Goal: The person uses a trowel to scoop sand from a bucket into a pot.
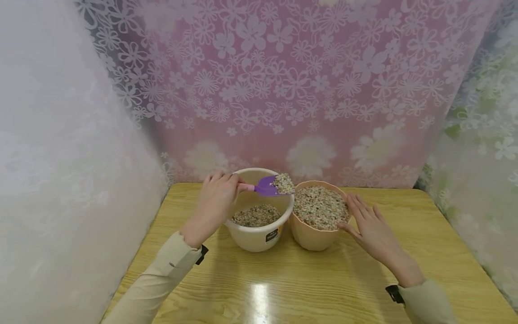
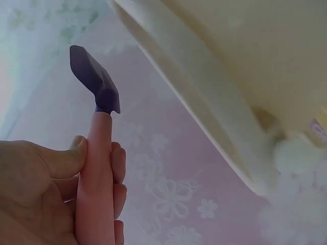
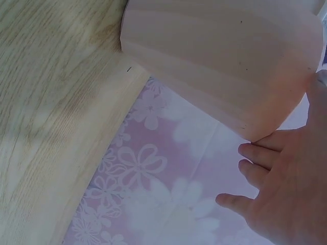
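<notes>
My left hand grips the pink handle of a small toy shovel with a purple blade. Pale gravel lies heaped on the blade's end, which is over the right rim of a white tub. Inside that tub is a low layer of darker gravel. To its right a peach faceted pot is filled with gravel close to its rim. My right hand rests against the pot's right side, fingers extended along the rim; in the right wrist view its fingertips touch the pot wall.
Both containers stand side by side on a wood-grain table. A pink floral curtain hangs behind the table's back edge, with pale sheets at either side. A dark label is on the tub's front.
</notes>
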